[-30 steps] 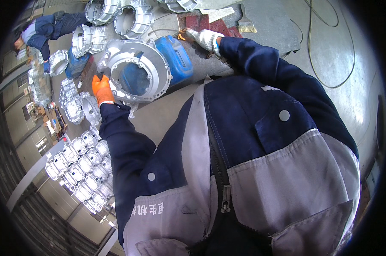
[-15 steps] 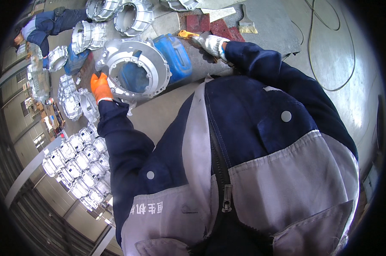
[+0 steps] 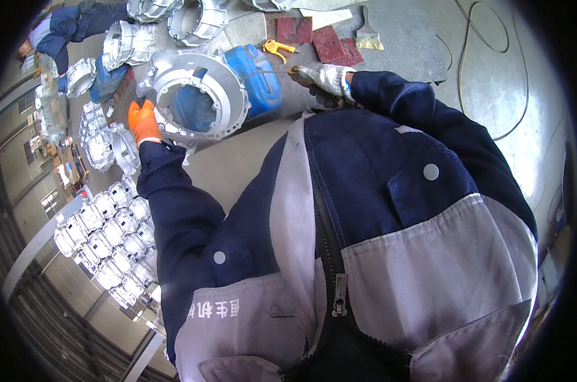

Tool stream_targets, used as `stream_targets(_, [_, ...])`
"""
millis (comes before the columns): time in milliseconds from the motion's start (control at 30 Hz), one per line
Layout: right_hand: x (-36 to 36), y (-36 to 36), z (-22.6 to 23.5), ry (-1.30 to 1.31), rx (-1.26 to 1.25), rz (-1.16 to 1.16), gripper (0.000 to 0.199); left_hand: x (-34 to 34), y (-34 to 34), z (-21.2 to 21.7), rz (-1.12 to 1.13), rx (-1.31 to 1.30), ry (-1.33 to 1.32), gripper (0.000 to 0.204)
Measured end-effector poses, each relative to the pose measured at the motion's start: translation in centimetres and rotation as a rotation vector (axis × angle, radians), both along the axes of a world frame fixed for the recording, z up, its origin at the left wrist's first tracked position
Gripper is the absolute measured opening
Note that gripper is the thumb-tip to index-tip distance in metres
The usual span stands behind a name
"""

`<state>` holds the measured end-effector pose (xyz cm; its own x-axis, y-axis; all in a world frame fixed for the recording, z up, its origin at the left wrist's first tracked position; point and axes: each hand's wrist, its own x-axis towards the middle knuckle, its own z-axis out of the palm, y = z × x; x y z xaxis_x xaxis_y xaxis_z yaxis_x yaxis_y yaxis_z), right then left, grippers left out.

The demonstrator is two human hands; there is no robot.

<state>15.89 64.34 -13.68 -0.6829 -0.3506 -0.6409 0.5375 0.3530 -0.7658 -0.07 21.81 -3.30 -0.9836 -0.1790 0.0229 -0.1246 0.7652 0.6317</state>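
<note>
A large ring-shaped cast metal housing (image 3: pixel 237 102) lies in front of me, its round opening facing up. My left hand (image 3: pixel 144 121), in an orange glove, is closed on the housing's left edge; its fingertips are partly hidden. To the right, my right hand (image 3: pixel 326 77), in a white-and-grey glove, is closed around the handle end of a thin rod-like tool (image 3: pixel 266 74). The rod points left across a blue plastic container (image 3: pixel 263 89) toward the housing. A yellow air blow gun (image 3: pixel 277 48) lies on the bench just beyond my right hand.
Dark red abrasive pads (image 3: pixel 328 44) and a flat brush (image 3: pixel 368 33) lie on the grey bench (image 3: pixel 409 44). More cast housings (image 3: pixel 198 22) stand at the far left, with stacked castings (image 3: pixel 113 235) below. A co-worker (image 3: pixel 78 25) bends at the upper left. A hose (image 3: pixel 524 95) loops on the floor.
My right hand has come away from the yellow blow gun, moved nearer and slightly right, and now shows the thin tool. My left hand stays at the housing's edge.
</note>
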Motion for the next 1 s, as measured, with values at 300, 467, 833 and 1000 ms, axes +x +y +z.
stream_targets(300, [0.6, 1.9, 0.4, 0.100, 0.007, 0.162, 0.054, -1.2, -2.0, -1.3, -0.040, -0.011, 0.021, 0.035])
stream_targets(467, [1.0, 2.5, 0.5, 0.150, 0.002, 0.235, 0.054, -1.7, -3.0, -2.0, -0.026, -0.184, 0.054, 0.041])
stream_targets(833, [1.4, 4.4, 2.1, 0.261, -0.653, 0.139, 0.042, -1.4, -1.9, -1.1, -0.097, -0.068, 0.009, 0.042])
stream_targets(1000, [-1.3, 0.4, 5.8, -0.301, -1.097, -0.166, 0.054, -1.5, -2.0, -1.0, 0.008, -0.109, -0.096, 0.045])
